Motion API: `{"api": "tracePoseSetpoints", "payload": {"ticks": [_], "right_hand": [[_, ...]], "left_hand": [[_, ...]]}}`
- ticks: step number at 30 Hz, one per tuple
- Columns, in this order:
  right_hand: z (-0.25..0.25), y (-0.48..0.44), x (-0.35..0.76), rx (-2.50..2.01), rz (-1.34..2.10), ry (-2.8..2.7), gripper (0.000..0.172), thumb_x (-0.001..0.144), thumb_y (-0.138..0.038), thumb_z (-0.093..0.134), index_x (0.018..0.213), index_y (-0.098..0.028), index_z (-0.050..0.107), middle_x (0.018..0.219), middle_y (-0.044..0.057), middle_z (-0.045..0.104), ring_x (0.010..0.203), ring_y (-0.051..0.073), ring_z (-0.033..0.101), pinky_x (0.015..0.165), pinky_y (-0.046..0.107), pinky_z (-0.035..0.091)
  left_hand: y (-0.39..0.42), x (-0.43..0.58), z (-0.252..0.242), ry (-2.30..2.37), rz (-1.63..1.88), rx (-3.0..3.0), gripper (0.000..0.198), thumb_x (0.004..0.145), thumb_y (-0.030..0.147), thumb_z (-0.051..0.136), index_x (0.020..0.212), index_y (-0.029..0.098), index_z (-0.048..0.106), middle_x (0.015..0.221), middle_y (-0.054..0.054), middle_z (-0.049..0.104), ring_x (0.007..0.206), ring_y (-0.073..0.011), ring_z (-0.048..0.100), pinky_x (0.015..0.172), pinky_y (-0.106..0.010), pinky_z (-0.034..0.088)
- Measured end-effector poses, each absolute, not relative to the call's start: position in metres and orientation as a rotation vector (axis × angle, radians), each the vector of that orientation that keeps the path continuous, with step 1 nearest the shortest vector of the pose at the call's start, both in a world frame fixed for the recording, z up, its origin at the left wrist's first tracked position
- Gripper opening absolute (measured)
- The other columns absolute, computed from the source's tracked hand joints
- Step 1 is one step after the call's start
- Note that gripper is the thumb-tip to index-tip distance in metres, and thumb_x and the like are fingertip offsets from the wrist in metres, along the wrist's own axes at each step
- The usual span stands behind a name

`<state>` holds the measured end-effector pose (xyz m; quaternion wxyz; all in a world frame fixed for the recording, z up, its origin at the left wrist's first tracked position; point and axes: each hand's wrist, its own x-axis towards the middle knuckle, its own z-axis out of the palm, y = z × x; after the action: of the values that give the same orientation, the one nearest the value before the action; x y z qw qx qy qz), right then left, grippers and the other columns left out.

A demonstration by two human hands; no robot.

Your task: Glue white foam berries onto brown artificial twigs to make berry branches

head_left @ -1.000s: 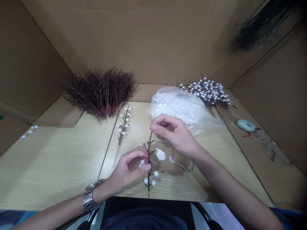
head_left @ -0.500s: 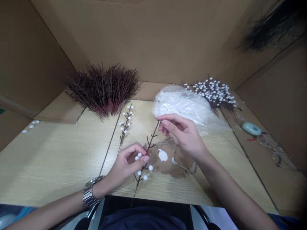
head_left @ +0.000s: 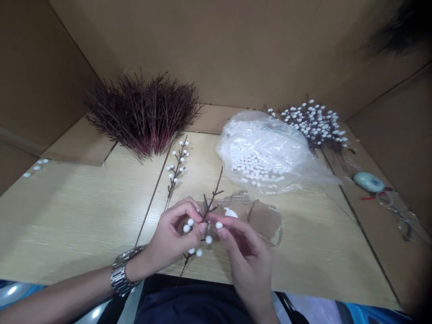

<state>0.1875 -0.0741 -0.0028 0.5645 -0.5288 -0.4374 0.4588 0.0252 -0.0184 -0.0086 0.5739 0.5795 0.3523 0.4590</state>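
My left hand, with a metal watch on its wrist, pinches a brown artificial twig around its middle. The twig's bare tip points up and away; several white balls sit on its lower side shoots. Close beside it, my right hand pinches a small white ball between thumb and finger, right at a side shoot. Whether the ball is fixed to the shoot I cannot tell. Just beyond the fingers lies a torn cardboard piece with a white blob on it, partly hidden by my right hand.
A twig with white balls lies left of centre. Behind it is a large bundle of bare brown twigs. A clear bag of white balls and a ball-tipped bunch are at right, near a pale green oval object and glasses.
My right hand has left the twig's tip and come down near my left hand, now with a white ball in its fingers. The view has shifted slightly.
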Motion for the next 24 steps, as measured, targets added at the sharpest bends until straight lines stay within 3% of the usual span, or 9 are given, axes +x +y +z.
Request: {"api": "tracePoseSetpoints", "payload": {"ticks": [7, 14, 24], "right_hand": [[-0.0073, -0.0720, 0.1806, -1.293, 1.060, -1.005, 0.017, 0.092, -0.028, 0.072, 0.104, -0.038, 0.078, 0.102, 0.001, 0.082, 0.093, 0.022, 0.078, 0.082, 0.036, 0.065], [-0.0083, -0.0736, 0.1783, -1.327, 1.019, -1.045, 0.016, 0.092, -0.026, 0.071, 0.104, -0.034, 0.079, 0.102, 0.002, 0.081, 0.093, 0.022, 0.077, 0.081, 0.035, 0.065], [-0.0045, -0.0708, 0.1772, -1.274, 0.866, -1.181, 0.029, 0.091, -0.012, 0.069, 0.108, -0.034, 0.078, 0.102, -0.003, 0.082, 0.090, 0.016, 0.078, 0.081, 0.025, 0.064]], "left_hand": [[-0.0201, 0.0241, -0.0099, 0.827, 1.067, 1.401, 0.016, 0.088, 0.010, 0.072, 0.081, 0.021, 0.062, 0.084, 0.001, 0.058, 0.079, -0.0150, 0.057, 0.070, -0.026, 0.046], [-0.0184, 0.0251, -0.0116, 0.830, 1.069, 1.392, 0.016, 0.087, 0.008, 0.071, 0.082, 0.021, 0.062, 0.086, 0.000, 0.059, 0.080, -0.0150, 0.059, 0.070, -0.026, 0.048], [-0.0192, 0.0231, -0.0136, 0.831, 1.086, 1.452, 0.019, 0.085, 0.004, 0.069, 0.082, 0.021, 0.062, 0.083, 0.000, 0.060, 0.079, -0.0153, 0.059, 0.068, -0.025, 0.048]]}}
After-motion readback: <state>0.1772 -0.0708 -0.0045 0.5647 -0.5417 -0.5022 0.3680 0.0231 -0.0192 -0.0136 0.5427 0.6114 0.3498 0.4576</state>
